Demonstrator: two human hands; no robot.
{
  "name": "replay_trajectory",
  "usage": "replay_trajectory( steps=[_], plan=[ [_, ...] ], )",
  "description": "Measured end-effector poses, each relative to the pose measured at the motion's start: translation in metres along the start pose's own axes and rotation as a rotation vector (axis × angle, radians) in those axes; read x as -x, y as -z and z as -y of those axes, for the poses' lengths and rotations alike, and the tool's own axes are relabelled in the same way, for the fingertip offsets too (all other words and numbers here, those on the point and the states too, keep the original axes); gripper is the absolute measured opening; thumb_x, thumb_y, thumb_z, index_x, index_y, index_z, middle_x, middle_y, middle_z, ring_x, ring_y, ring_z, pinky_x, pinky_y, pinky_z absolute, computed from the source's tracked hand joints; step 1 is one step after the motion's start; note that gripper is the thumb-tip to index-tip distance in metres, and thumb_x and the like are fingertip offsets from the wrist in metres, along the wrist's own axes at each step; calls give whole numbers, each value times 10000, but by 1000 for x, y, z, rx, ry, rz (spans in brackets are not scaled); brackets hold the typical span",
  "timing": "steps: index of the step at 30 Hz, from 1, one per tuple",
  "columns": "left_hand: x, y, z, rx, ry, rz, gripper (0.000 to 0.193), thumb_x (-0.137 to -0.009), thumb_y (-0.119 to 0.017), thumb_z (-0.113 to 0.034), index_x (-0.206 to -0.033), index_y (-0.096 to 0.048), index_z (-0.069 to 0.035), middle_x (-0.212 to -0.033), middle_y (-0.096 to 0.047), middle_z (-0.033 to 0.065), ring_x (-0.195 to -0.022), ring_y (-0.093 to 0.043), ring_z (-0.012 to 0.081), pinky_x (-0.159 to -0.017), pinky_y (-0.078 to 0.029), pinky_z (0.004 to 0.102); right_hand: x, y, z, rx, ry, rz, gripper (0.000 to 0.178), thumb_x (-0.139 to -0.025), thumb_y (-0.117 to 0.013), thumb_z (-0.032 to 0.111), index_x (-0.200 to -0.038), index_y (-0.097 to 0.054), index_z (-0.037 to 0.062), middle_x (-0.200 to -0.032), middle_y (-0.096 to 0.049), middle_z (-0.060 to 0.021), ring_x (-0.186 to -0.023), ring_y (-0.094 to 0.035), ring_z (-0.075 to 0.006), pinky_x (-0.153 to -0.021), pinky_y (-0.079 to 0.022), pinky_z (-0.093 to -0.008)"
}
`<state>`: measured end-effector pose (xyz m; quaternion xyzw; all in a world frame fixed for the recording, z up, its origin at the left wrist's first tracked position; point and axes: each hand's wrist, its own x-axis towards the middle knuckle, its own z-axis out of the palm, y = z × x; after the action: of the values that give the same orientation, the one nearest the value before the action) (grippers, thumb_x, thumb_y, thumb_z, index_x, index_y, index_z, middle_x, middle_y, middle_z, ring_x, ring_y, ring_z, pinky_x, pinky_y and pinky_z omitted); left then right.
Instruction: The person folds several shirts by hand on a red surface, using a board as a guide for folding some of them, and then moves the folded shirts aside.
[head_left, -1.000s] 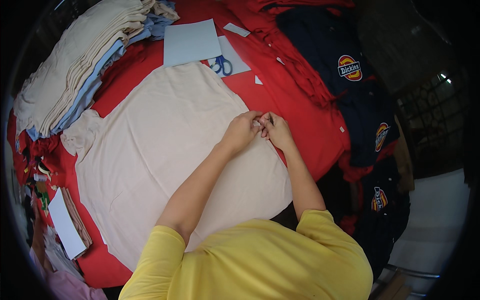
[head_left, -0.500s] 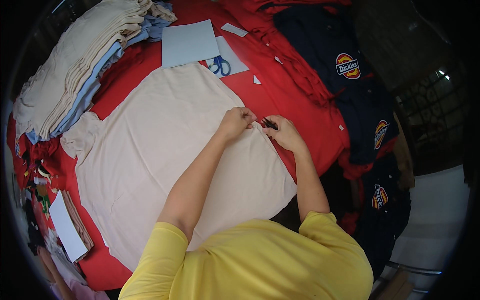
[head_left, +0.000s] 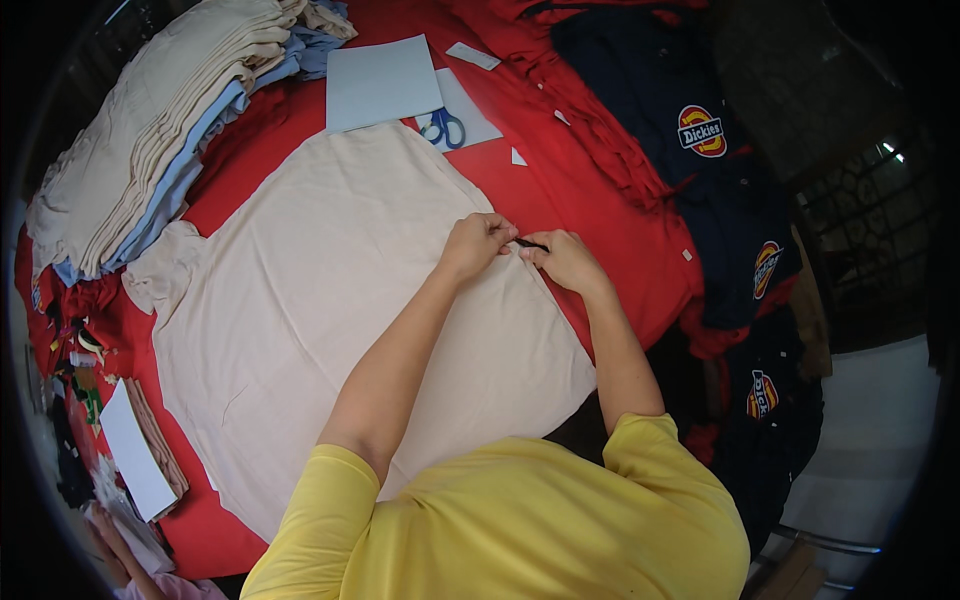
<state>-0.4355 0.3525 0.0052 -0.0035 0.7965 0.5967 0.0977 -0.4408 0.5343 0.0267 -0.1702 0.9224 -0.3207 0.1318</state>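
A pale cream T-shirt (head_left: pixel 300 270) lies spread on red cloth in front of me. My left hand (head_left: pixel 478 246) is closed in a pinch on the shirt's right edge, near the middle of that side. Just to its right, my right hand (head_left: pixel 568 264) is closed around small black thread snips (head_left: pixel 531 244). Their tips point left and reach the fabric edge beside my left fingertips. Whether the blades touch a thread is too small to tell.
A pile of folded cream and light blue shirts (head_left: pixel 150 130) stands at far left. Beyond the T-shirt lie a grey-white board (head_left: pixel 385 85) and blue-handled scissors (head_left: pixel 443 128). Dark navy garments with round patches (head_left: pixel 640 90) hang along the right. At lower left, another person's arm (head_left: pixel 120 550) shows.
The black snips have swung level and their tips have come left to the shirt edge by my left fingers. My left hand has kept its pinch in about the same place.
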Motion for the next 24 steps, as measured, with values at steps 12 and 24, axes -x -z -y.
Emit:
replay_trajectory(
  steps=[12,24],
  plan=[
    [1,-2,3,116,-14,-64,179,-895,-644,-144,-924,-694,26,-791,-702,87,-656,-651,120,-653,-508,276,1,3,4,-39,-59,-59,384,-912,-605,261,-1175,-626,-18,-1093,-669,-190,-918,-669,-306,-802,-509,-386],
    [10,26,-17,746,-57,-231,159,-931,-608,-144,-953,-655,7,-803,-674,69,-722,-612,113,-705,-496,250,-5,-43,0,-930,-132,-235,295,-929,-606,116,-1158,-485,-25,-890,-622,-77,-736,-627,-132,-597,-494,-242]
  ],
)
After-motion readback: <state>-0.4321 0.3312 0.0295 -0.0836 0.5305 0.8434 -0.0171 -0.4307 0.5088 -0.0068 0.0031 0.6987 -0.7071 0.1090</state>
